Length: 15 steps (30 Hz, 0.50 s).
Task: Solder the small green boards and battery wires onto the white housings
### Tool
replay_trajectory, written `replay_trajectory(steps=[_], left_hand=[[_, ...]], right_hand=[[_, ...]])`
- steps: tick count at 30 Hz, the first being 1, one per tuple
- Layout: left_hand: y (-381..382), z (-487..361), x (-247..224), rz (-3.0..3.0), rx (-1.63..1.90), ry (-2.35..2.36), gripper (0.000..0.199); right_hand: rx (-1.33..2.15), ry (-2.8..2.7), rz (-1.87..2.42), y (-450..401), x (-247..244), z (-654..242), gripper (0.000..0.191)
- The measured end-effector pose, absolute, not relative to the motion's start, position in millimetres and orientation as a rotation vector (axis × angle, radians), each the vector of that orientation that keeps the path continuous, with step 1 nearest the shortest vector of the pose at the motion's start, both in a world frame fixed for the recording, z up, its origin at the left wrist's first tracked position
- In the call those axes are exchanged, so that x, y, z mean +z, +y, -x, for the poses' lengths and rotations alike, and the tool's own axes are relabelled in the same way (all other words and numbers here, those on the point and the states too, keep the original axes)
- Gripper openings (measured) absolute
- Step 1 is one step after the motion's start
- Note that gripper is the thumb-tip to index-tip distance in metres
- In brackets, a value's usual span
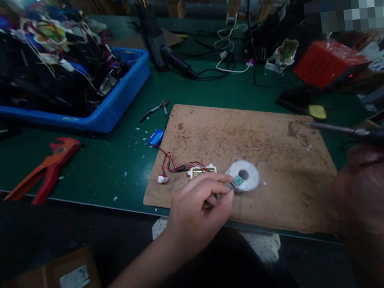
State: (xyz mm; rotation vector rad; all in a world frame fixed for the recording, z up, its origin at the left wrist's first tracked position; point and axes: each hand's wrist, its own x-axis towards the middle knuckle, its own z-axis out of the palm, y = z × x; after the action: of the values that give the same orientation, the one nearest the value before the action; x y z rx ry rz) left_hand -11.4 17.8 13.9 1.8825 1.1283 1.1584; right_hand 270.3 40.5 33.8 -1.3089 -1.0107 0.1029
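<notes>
My left hand (198,207) pinches a small green circuit board (238,180) at its fingertips. That board lies over the grey-white spool (252,178), which looks like a solder reel with a dark centre hole. Behind my left fingers, partly covered by them, is a white-framed module (203,171) with red and black wires. A white connector (163,179) and a blue wrapped cell (156,137) are at the ends of wires nearby. On the right, blurred, my right hand (372,185) is closed around a soldering iron (343,129), its tip pointing left above the board mat.
A stained brown work board (281,153) lies on the green table. Red-handled cutters (50,169), small pliers (155,110) and a blue bin (108,118) of wired parts are to the left. A hot-air tool (177,64) stands behind; an orange-red box (330,62) sits back right.
</notes>
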Motion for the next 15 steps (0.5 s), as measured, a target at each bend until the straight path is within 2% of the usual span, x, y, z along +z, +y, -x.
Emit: replay_trajectory(steps=[1,6,15], left_hand=[[18,11,14,-1.892,1.141,1.119,0.012],[22,7,15,-1.872,1.077,1.091,0.013],[23,3,15,-1.860,0.998,1.090,0.012]], right_hand=[[0.039,-0.903,1.190,29,31,-251,0.024],[0.299,-0.721,1.159,15,15,-203,0.029],[0.325,-0.694,1.196,13,0,-199,0.030]])
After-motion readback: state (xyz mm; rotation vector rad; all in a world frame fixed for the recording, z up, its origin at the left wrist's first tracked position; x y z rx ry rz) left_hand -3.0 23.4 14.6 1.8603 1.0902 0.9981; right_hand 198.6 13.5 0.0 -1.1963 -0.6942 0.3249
